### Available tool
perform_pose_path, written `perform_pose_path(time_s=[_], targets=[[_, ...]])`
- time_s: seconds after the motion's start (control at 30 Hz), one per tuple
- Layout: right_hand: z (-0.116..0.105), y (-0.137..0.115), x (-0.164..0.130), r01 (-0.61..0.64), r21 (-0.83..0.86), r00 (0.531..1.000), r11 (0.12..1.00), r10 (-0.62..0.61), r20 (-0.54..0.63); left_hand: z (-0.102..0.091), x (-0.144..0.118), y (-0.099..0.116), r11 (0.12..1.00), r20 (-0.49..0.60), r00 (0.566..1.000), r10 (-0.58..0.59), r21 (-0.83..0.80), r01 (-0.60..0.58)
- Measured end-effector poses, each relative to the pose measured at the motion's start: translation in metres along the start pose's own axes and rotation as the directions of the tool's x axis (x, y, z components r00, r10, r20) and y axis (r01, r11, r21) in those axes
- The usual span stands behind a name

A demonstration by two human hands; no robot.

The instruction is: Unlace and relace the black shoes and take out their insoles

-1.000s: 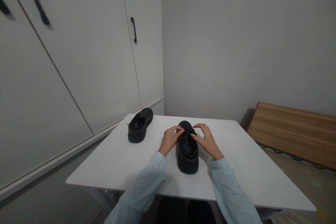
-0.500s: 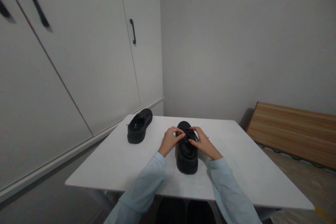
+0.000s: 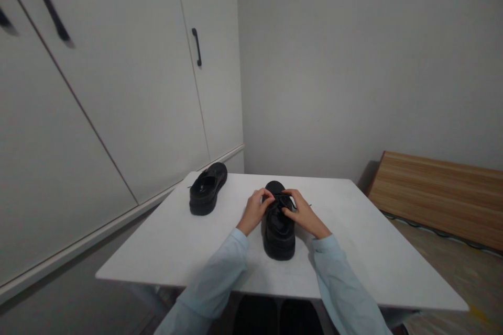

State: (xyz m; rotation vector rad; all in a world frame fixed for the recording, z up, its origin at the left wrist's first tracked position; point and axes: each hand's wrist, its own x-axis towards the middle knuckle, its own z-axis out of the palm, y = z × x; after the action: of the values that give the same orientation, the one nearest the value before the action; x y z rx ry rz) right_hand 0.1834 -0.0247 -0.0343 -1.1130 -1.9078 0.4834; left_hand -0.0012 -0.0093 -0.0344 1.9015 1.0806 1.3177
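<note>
left hand: pinching lace on near shoe
right hand: has closed in, pinching lace too
change: knot being drawn tight

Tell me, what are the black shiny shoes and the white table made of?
The black shoe between the hands looks like glossy leather or a lookalike: light glints off its top. The other black shoe looks the same. The white table has a smooth matte top with faint marbling, maybe stone or laminate.

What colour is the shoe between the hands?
The shoe is black and a bit shiny, seen in the head view.
</note>
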Motion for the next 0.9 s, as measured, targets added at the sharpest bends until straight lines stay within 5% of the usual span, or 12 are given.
perform_pose_path(time_s=[0.33, 0.6, 0.9], targets=[[-0.0002, -0.0017, 0.0007, -0.01, 0.006, 1.0, 1.0, 0.01, -0.009, 0.0042, 0.0017, -0.003, 0.98, 0.048, 0.998, -0.026, -0.194, 0.035], [-0.0006, -0.0013, 0.0, -0.027, 0.008, 1.0, 1.0, 0.027, 0.001, 0.0015, 0.0018, -0.0012, 0.871, 0.128, 0.984, -0.126, -0.461, 0.171], [0.0008, 0.0024, 0.0002, -0.01, 0.008, 1.0, 1.0, 0.01, -0.013, -0.0018, 0.0037, -0.0013, 0.853, 0.048, 0.987, -0.155, -0.497, 0.158]])
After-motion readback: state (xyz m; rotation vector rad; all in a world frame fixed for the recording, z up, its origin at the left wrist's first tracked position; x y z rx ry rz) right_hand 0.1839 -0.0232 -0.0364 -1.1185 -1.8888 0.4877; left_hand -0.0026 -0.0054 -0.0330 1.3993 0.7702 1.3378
